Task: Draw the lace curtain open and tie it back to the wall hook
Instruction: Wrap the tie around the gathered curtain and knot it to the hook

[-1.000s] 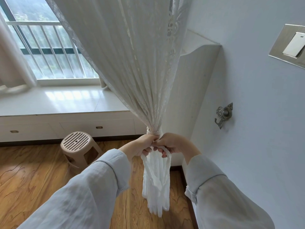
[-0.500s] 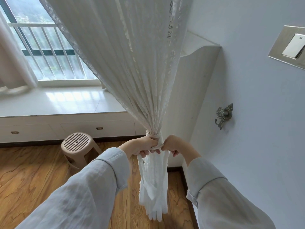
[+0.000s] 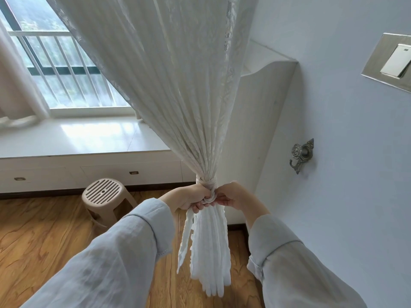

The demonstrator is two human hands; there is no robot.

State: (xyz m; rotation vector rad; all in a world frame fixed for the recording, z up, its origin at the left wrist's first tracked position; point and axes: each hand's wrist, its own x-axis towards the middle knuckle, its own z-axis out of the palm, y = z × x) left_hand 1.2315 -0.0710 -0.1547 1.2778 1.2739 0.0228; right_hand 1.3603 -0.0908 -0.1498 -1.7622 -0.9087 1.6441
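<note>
Near the wall, your left hand (image 3: 189,197) & right hand (image 3: 231,195) pinch the tie (image 3: 209,192) round the lace curtain (image 3: 178,96), w/ the hook (image 3: 301,155) apart.

The lace curtain (image 3: 169,90) runs out of frame at 12 o'clock; its rail is unseen. Fingertips of the left hand (image 3: 189,196) and right hand (image 3: 233,195) are hidden behind the tie band (image 3: 209,192). The light switch (image 3: 391,63) is cropped at 3 o'clock.
</note>
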